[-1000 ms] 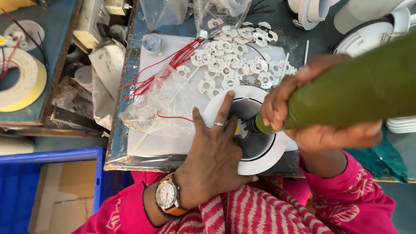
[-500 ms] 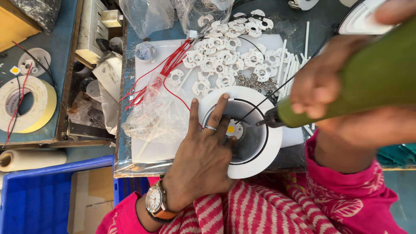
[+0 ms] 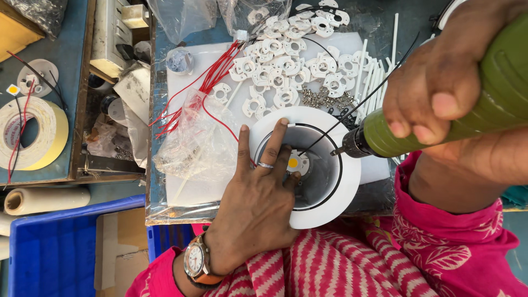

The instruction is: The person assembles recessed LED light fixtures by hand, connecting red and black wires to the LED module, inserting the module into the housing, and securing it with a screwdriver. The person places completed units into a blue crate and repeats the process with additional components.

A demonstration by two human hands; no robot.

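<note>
A round white lamp housing [image 3: 330,206] with a grey inner cone lies on the white mat at the table's front edge. Inside it sits a small white plate with a yellow LED chip [image 3: 293,163]. My left hand [image 3: 258,201], with a ring and a wristwatch, rests on the housing's left rim, fingers spread and fingertips reaching down to the LED plate. My right hand [image 3: 440,91] grips a green electric screwdriver [image 3: 440,118]; its dark tip hangs above the housing's right rim. A thin black wire [image 3: 357,107] runs from the LED plate up to the right.
Several white plastic ring holders [image 3: 291,60], small screws [image 3: 322,99], white tubes [image 3: 374,71], red wires [image 3: 212,82] and a clear plastic bag [image 3: 198,146] lie on the mat. A tape roll [image 3: 30,140] sits on the left bench. A blue crate [image 3: 55,253] stands lower left.
The screwdriver tip has lifted out of the housing and moved right. My left hand has stayed on the housing, its fingers now reaching in to the LED plate.
</note>
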